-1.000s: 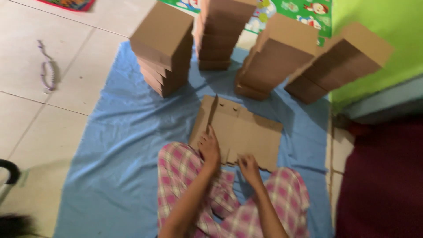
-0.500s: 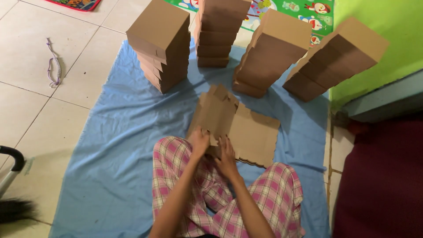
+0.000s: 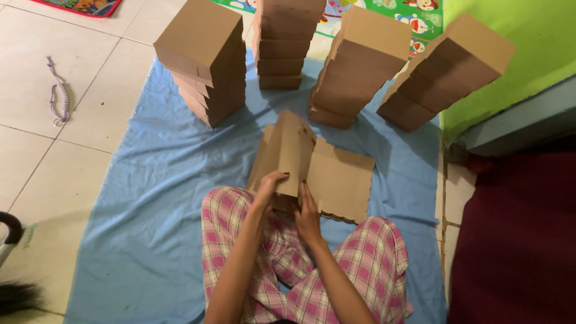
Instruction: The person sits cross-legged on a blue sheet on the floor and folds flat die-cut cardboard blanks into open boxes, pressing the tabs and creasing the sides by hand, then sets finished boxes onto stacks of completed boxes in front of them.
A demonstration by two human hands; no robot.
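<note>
A flat brown cardboard box blank [image 3: 336, 180] lies on the blue sheet [image 3: 150, 198] in front of my crossed legs in pink plaid trousers. Its left panel [image 3: 288, 150] is folded upright. My left hand [image 3: 268, 187] grips the lower edge of that raised panel. My right hand [image 3: 307, 215] presses flat along the fold beside it, fingers together on the cardboard. More flat blanks seem to lie stacked under this one.
Beyond the blank stand several tall stacks of folded brown boxes [image 3: 207, 60], some leaning [image 3: 444, 72]. A purple cord [image 3: 58, 93] lies on the floor tiles at left. A green wall [image 3: 528, 42] and a dark red mat [image 3: 516, 240] are on the right.
The blank's left panel has been lifted from flat to upright. Both hands moved together to the fold near my knees.
</note>
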